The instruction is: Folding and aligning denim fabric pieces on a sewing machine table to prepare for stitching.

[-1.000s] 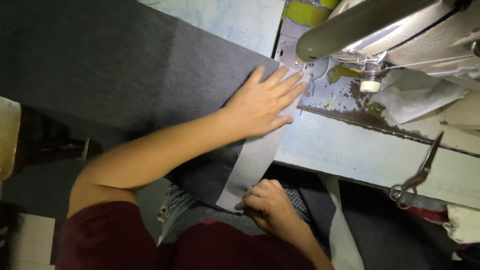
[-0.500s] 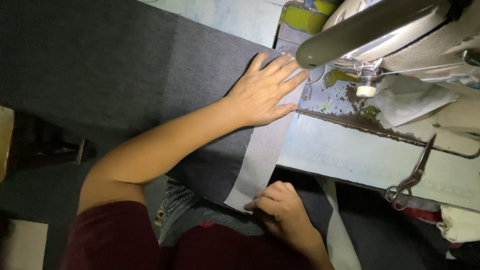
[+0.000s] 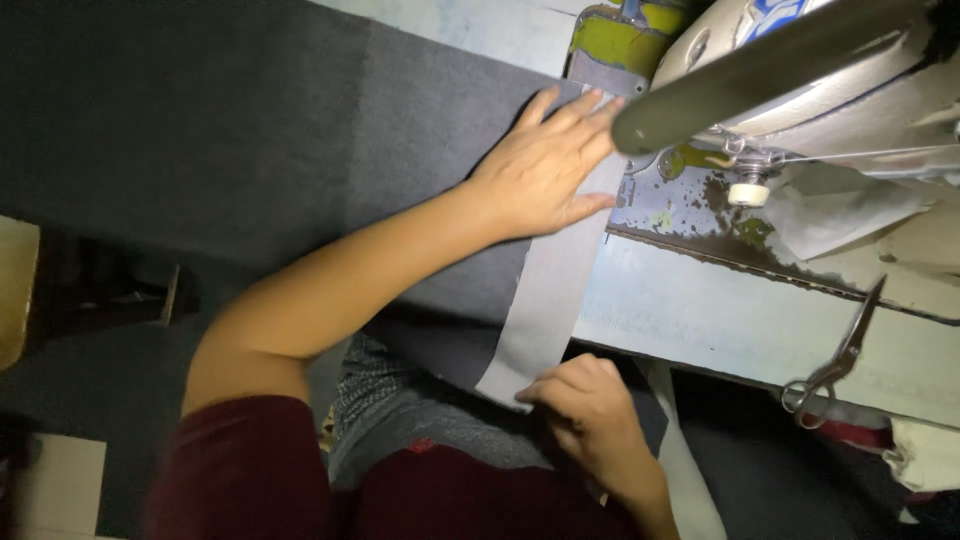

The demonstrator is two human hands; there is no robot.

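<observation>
Since a second ago nothing much shifts: left hand [image 3: 545,165] stays flat, fingers spread, on dark fabric [image 3: 300,130] near the sewing machine [image 3: 760,70]. Right hand [image 3: 590,415] pinches the grey strip [image 3: 550,290]'s near end at the counter [image 3: 720,330] edge. Keep it taut and edges aligned.

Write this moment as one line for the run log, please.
left hand: flat on dark fabric | right hand: pinching grey strip end | scissors: idle on table

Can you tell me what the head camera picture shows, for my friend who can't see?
A person's left hand presses dark grey fabric flat beside a sewing machine, while the right hand holds the lighter strip's near end. Scissors lie on the table.
</observation>
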